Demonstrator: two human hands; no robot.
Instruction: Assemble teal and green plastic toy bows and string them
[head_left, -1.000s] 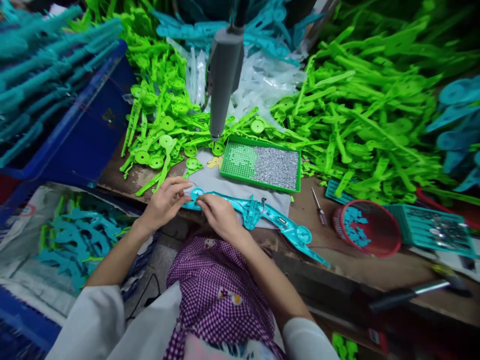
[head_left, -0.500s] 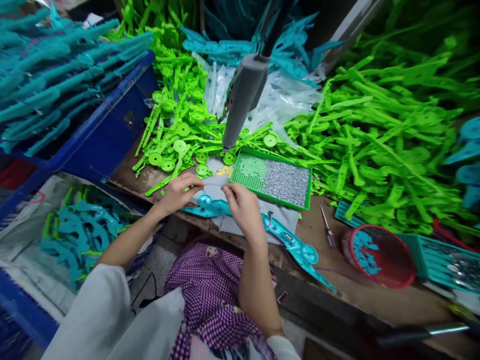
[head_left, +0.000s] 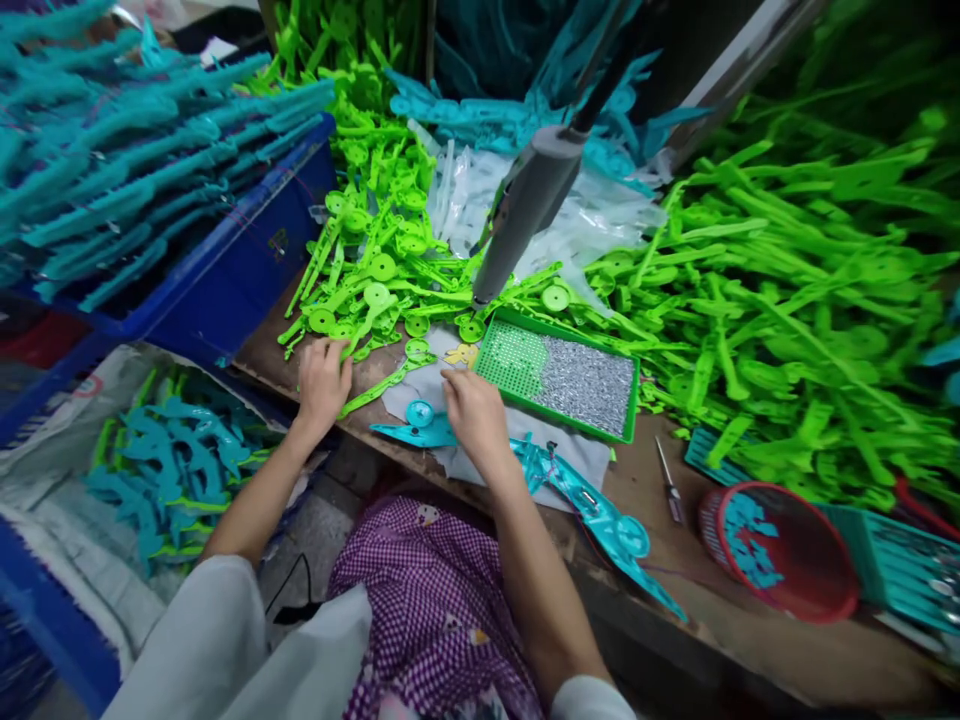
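Note:
My left hand (head_left: 324, 385) is at the near left edge of the green pile. Its fingers are bent, with the narrow end of a long green plastic part (head_left: 375, 312) between thumb and forefinger. My right hand (head_left: 478, 412) is closed in a pinch over the grey cloth; whatever it holds is too small or hidden to make out. Below it, a long blue plastic part (head_left: 589, 497) with round discs lies along the table edge, its middle partly covered by my hand and wrist. Another green part (head_left: 386, 387) lies between my hands.
A green tray (head_left: 517, 358) of small metal pieces sits beyond my right hand. A grey tool (head_left: 525, 215) hangs above. Rightward are a screwdriver (head_left: 670, 485) and a red basket (head_left: 817, 560) with blue pieces. A blue crate (head_left: 247, 250) stands left; green parts heap behind.
My left hand has moved left, away from the right hand, to the green parts. My right hand remains pinched over the cloth. The view has shifted slightly.

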